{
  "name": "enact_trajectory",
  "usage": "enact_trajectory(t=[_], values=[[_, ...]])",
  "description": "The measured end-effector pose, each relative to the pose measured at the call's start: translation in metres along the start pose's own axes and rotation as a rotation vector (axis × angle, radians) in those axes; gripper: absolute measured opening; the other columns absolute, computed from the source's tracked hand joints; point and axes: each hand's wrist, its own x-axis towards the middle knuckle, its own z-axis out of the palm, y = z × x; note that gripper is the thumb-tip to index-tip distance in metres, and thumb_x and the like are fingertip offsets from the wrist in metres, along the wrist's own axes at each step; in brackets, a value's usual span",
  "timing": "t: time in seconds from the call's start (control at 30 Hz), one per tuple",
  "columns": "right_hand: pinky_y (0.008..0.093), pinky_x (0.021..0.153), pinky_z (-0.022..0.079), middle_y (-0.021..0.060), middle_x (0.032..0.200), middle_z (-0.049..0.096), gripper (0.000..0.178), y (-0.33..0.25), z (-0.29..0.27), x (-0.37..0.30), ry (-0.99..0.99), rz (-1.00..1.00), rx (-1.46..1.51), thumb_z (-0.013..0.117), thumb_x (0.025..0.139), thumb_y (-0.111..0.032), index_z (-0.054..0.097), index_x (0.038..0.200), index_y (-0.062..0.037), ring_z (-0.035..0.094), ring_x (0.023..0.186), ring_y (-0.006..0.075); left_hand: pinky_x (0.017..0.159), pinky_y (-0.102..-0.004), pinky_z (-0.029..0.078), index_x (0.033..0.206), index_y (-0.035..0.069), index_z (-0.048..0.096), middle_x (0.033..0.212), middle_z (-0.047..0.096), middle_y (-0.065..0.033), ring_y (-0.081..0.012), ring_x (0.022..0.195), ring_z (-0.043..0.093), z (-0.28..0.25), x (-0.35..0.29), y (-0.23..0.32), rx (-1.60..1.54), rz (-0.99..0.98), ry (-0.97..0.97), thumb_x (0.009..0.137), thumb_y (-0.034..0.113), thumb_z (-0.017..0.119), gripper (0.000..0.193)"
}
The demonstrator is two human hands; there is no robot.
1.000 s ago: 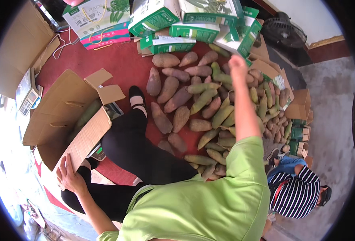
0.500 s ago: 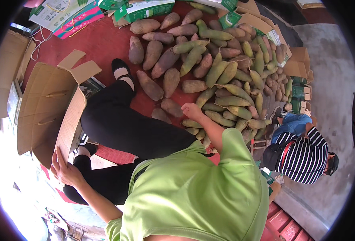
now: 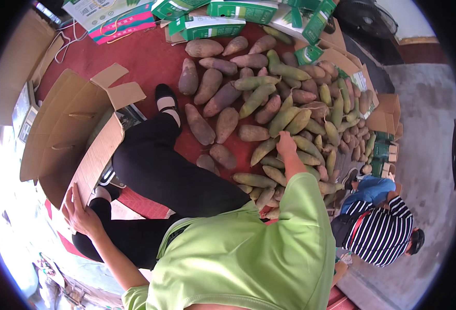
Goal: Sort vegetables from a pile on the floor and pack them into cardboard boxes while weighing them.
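Note:
At the left, my left hand (image 3: 82, 214) grips the near edge of an open cardboard box (image 3: 96, 160), with its fingers along the flap. My right hand (image 3: 286, 145) is stretched over a heap of green radishes (image 3: 255, 180), its fingers curled in at the lower end of one green radish (image 3: 283, 122). Whether it holds that radish is hidden by the fingers. Large reddish-brown root vegetables (image 3: 226, 125) lie left of and behind the green ones on a red floor covering. The box's inside shows only in part.
Green and white cartons (image 3: 215, 27) line the far edge, near a black fan (image 3: 366, 20). A person in a striped top (image 3: 380, 232) bends down at the right, beside smaller roots (image 3: 354, 139) and more open cartons (image 3: 385, 116). My legs (image 3: 171, 170) lie between box and heap.
My right hand has moved right and away from me, from the near edge of the heap onto the green radishes. My left hand stays on the box. The whole view has shifted slightly.

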Motion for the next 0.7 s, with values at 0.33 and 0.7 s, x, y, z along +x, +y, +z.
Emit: enact_trajectory(t=[0.33, 0.7], values=[[0.0410, 0.085, 0.051, 0.0052, 0.118, 0.055, 0.019, 0.015, 0.007, 0.003, -0.139, -0.029, -0.424, 0.054, 0.090, -0.021, 0.068, 0.101, -0.0134, 0.060, 0.105, 0.0268, 0.096, -0.0396, 0.040, 0.119, 0.017, 0.066, 0.116, 0.063, -0.0008, -0.0276, 0.106, 0.055, -0.003, 0.002, 0.004, -0.027, -0.014, 0.001, 0.073, -0.004, 0.048, 0.054], [0.0414, 0.080, 0.052, 0.0095, 0.115, 0.052, 0.017, 0.033, 0.008, 0.005, -0.103, -0.121, -0.534, 0.051, 0.089, -0.012, 0.065, 0.098, -0.0100, 0.059, 0.103, 0.0305, 0.090, -0.0367, 0.042, 0.113, 0.019, 0.069, 0.111, 0.064, 0.0029, -0.0226, 0.100, 0.057, -0.008, 0.005, 0.008, -0.026, -0.026, 0.034, 0.073, -0.001, 0.051, 0.048]])
